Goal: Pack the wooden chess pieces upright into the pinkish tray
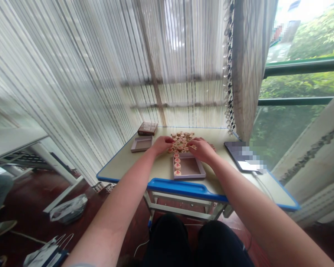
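Observation:
Loose round wooden Chinese chess pieces (pixel 180 141) lie in a heap near the far side of the small table. At the heap's left edge is my left hand (pixel 163 144), fingers stretched toward the pieces and touching them. My right hand (pixel 202 147) rests over the heap's right side, its fingers apart and bent down among the pieces. Neither hand visibly lifts a piece. Just in front of the heap sits a shallow open box tray (pixel 203 171). Several pieces with red characters (pixel 177 166) form a column along its left wall; its remaining floor is bare.
A second shallow tray (pixel 131 149) and a brown box (pixel 147 128) stand at the table's back left. On the right lies a dark tablet (pixel 233 152) with a cable. The blue-edged table (pixel 122 159) stands against a string curtain (pixel 183 92), with a window at right.

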Tool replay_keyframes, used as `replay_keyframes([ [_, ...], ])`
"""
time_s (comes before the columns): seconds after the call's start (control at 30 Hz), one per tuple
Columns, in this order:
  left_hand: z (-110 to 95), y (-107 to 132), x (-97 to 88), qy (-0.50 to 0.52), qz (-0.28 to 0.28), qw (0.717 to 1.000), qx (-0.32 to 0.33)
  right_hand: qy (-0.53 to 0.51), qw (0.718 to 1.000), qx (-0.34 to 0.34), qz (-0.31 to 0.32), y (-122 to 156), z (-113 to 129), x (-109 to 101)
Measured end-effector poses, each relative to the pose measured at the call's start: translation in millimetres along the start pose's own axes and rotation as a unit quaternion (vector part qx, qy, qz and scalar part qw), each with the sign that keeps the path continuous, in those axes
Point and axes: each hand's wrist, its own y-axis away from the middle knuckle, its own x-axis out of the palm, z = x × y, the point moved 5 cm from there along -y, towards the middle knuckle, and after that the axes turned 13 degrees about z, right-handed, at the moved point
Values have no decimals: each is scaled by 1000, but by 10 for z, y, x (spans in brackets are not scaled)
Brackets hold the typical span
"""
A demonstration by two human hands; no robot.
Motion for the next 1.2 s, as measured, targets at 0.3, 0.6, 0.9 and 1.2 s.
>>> replay_keyframes([
  [0.3, -208, 56, 94, -116, 37, 991, 51, -24, 998, -48, 40, -17, 24, 60],
  [0.6, -232, 21, 252, -98, 84, 987, 93, -59, 988, -96, 108, -16, 138, 108],
  [0.9, -186, -8, 148, -110, 25, 992, 60, -126, 981, -94, 116, 3, 121, 113],
  [1.2, -162, -9, 55, -23, -22, 998, 62, -74, 995, -53, 33, -23, 77, 27],
])
